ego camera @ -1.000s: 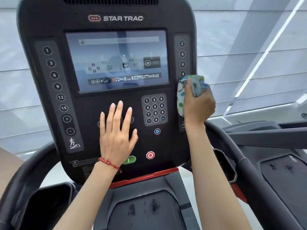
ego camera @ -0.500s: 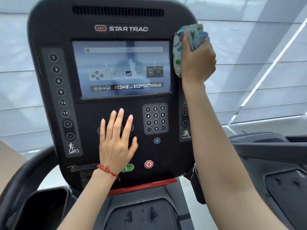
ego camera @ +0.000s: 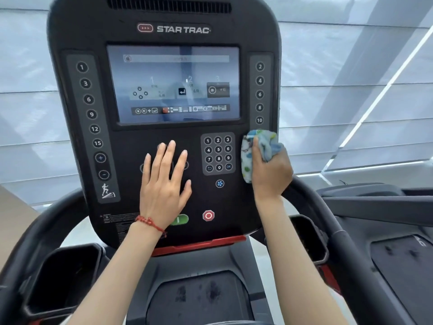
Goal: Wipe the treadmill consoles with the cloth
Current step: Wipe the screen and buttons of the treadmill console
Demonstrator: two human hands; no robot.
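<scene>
Setting: a gym spot facing pale window blinds (ego camera: pixel 351 73) crossed by bright diagonal strips of light; a second treadmill (ego camera: pixel 386 231) stands to the right.
Cloth: a bunched cloth (ego camera: pixel 254 153), white with green, blue and yellow spots plus a pale blue fold, pressed against the lower right edge of the console, just beside the number keypad and below the key marked 10.
Right hand: the right hand (ego camera: pixel 271 172) has its fingers closed around the cloth, gripping it in a wad, back of the hand toward the camera.
Left hand: the left hand (ego camera: pixel 164 184) lies flat on the console's lower middle with fingers straight and slightly spread, holding nothing; its wrist partly covers the green start button (ego camera: pixel 181 219).
Bracelet: a red beaded bracelet (ego camera: pixel 150 222) circles the left wrist.
Console: a black Star Trac treadmill console (ego camera: pixel 75 31), upright and tilted slightly, with a lit touchscreen (ego camera: pixel 173 83) in the centre.
Left key strip: keys 1 to 15, plus, minus and an incline figure in the left key column (ego camera: pixel 93 127).
Right key strip: keys 2 to 10 in the right key column (ego camera: pixel 259 93), its lower end hidden by the cloth.
Keypad: a number keypad (ego camera: pixel 218 153) between the two hands, a blue fan button (ego camera: pixel 219 183) under it.
Stop button: a red octagonal stop button (ego camera: pixel 208 215) right of the left wrist.
Below: a red trim strip (ego camera: pixel 199 246) under the console, black handlebars (ego camera: pixel 311 200) curving to either side, and a dark cup holder (ego camera: pixel 58 277) at lower left.
</scene>
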